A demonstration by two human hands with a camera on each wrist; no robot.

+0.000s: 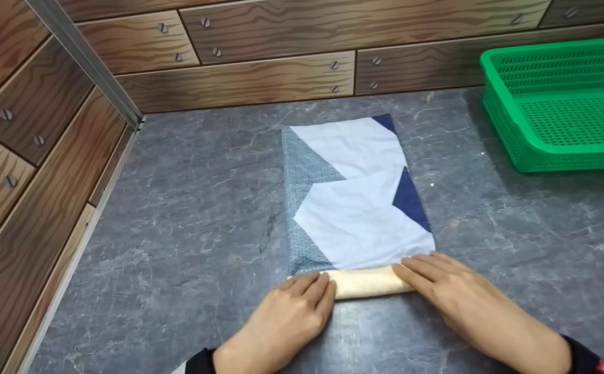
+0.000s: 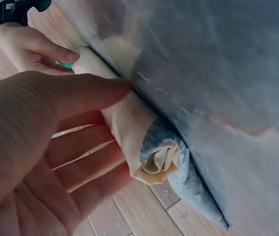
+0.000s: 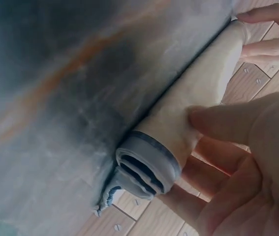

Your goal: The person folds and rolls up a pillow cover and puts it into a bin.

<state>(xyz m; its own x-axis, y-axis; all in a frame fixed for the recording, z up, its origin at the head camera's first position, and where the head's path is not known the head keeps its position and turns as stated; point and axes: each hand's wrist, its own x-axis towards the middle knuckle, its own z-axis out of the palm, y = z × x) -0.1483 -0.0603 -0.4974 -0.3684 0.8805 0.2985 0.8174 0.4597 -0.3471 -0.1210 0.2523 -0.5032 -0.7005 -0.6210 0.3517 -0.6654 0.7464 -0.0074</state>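
A long patterned cloth (image 1: 364,208) in white, grey-blue and navy lies on the table, its near end wound into a cream roll (image 1: 367,283). The left hand (image 1: 294,317) holds the roll's left end, fingers over the top; in the left wrist view the thumb (image 2: 95,93) lies along its near side. At the other end, the right hand (image 1: 463,301) holds the roll likewise, its thumb (image 3: 218,120) against the cream side in the right wrist view. Layered edges of the coiled fabric (image 3: 146,167) show at that end. The flat part stretches away from both hands.
A green perforated plastic basket (image 1: 525,150) stands at the back right on the grey marbled tabletop (image 1: 193,218). Wood-patterned panels (image 1: 260,78) rise at the back and left, meeting at a metal corner strip (image 1: 89,57).
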